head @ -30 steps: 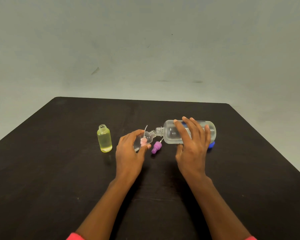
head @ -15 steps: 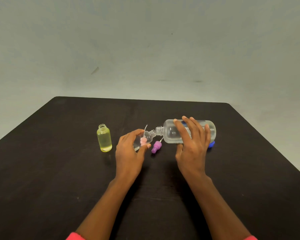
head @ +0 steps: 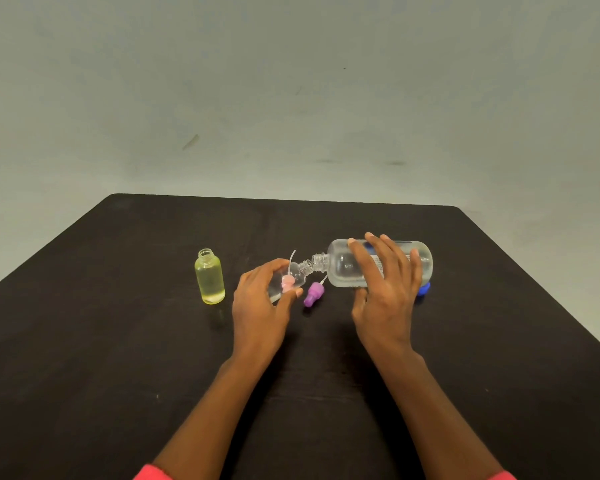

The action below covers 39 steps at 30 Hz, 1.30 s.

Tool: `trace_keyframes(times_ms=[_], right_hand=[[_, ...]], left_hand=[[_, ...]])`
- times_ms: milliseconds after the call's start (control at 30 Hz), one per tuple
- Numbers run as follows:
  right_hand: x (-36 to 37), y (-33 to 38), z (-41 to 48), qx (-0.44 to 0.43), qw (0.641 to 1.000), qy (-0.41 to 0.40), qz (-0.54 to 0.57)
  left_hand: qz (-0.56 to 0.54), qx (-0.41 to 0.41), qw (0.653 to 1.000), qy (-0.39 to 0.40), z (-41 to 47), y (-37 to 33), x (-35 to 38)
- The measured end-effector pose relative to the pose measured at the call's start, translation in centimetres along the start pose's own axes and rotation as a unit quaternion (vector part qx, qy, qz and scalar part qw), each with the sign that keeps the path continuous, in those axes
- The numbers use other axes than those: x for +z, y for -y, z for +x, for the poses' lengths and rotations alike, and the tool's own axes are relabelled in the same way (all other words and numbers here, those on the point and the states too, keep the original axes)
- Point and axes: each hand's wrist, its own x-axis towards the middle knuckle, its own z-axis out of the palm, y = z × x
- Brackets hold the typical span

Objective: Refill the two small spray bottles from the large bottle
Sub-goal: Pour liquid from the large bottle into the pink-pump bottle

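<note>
The large bottle is tipped almost flat, a little above the worktop, its open threaded neck pointing left and meeting the mouth of a small clear bottle. The right hand holds it from above and from the near side, fingers spread and curled over the barrel, thumb underneath. The left hand grips the small clear bottle and leans it toward the big one, fingers wrapped round its body. A pink spray cap shows at or through that little bottle, its thin tube sticking up; I cannot tell whether it lies behind the bottle or is caught in the hand.

Further left, well apart from the hands, a small yellow bottle stands upright with no cap on, liquid nearly up to its shoulder. A purple spray cap lies on its side between the two hands, and a blue cap peeks out just behind the right hand.

To my eye this is the pour into the second small bottle, the yellow one looking already filled. I cannot make out a stream or the level in the clear bottle. The next move, I would say, calls for a slow, steady tilt with the two mouths kept lined up, then righting the large bottle before the little one overflows. After that, the spray caps need screwing on.
</note>
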Motion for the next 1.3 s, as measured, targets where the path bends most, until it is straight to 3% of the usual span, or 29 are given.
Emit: trace_keyframes(times_ms=[1300], right_hand=[[-0.04,-0.04,0.01,-0.001,1.0,-0.001,0.004]], left_hand=[[0.005,0.007,1.0,-0.001,0.03,-0.01,-0.01]])
